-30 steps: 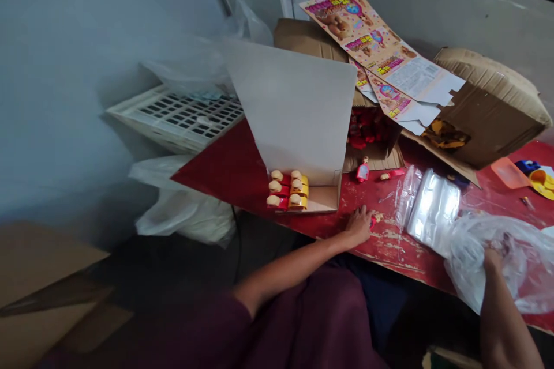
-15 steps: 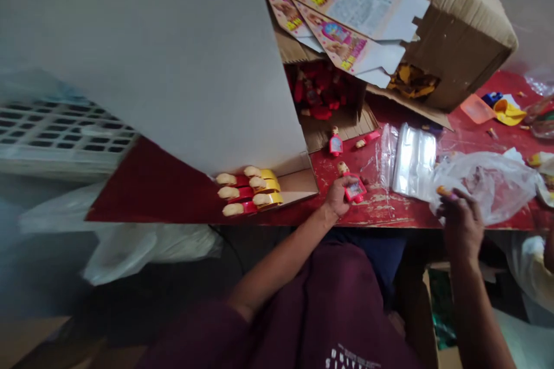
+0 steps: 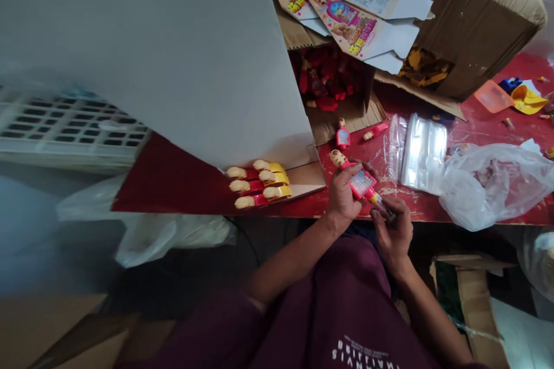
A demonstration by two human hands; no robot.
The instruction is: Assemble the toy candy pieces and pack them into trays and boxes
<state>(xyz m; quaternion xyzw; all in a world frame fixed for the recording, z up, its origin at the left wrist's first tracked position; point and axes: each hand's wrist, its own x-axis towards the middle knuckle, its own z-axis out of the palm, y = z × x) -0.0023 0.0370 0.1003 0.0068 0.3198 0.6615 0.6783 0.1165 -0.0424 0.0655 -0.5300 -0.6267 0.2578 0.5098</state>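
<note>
My left hand (image 3: 343,196) is closed around a red toy (image 3: 362,183) that has a light-coloured figure head at its top and a printed panel. Pinched in my right hand (image 3: 397,232) is a small clear tube (image 3: 383,207) with a yellow end. That yellow end meets the bottom of the red toy; whether it is fixed there I cannot tell. Just beyond my hands, a similar red toy (image 3: 343,137) and another one on its side (image 3: 374,131) lie on the red table (image 3: 173,184).
Several red and yellow toys (image 3: 262,185) stand in rows in a white carton (image 3: 308,179) on the left. Behind are red toys in a cardboard box (image 3: 337,121) and flat printed cartons (image 3: 359,23). Clear bags (image 3: 422,153) and a plastic bag (image 3: 485,184) lie right.
My right hand has come left from beside the plastic bag, bringing the tube to the bottom of the red toy. My left hand still holds the toy. The whole view has shifted slightly.
</note>
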